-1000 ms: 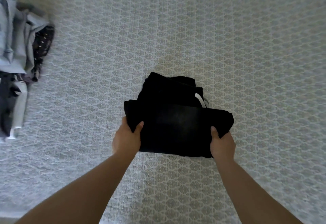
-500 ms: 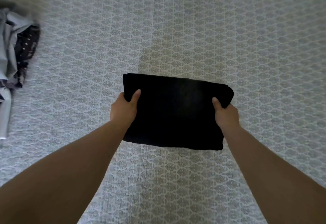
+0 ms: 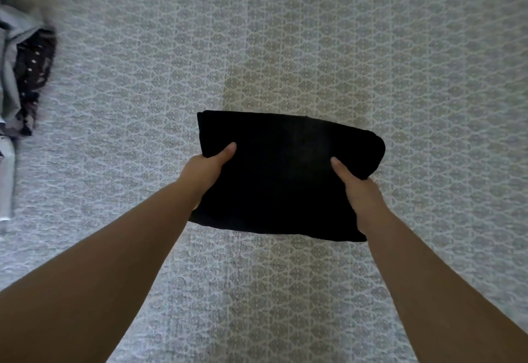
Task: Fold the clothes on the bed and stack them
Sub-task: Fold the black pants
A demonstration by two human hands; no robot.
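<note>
A folded black garment (image 3: 285, 174) forms a neat rectangle in the middle of the view, over the patterned bedspread (image 3: 285, 48). My left hand (image 3: 205, 171) grips its left edge, thumb on top and fingers hidden underneath. My right hand (image 3: 357, 188) grips its right side the same way, thumb lying on the cloth. Whether the garment rests on the bed or hangs just above it cannot be told.
A heap of unfolded clothes (image 3: 20, 82) lies at the left edge: pale grey-blue fabric and a dark piece with small light dots. The grey lattice-patterned bedspread fills all the other parts of the view.
The top half of the black garment has been folded over the lower part, hiding the white label and the bunched layer. Both hands moved away from me with it and keep their grip.
</note>
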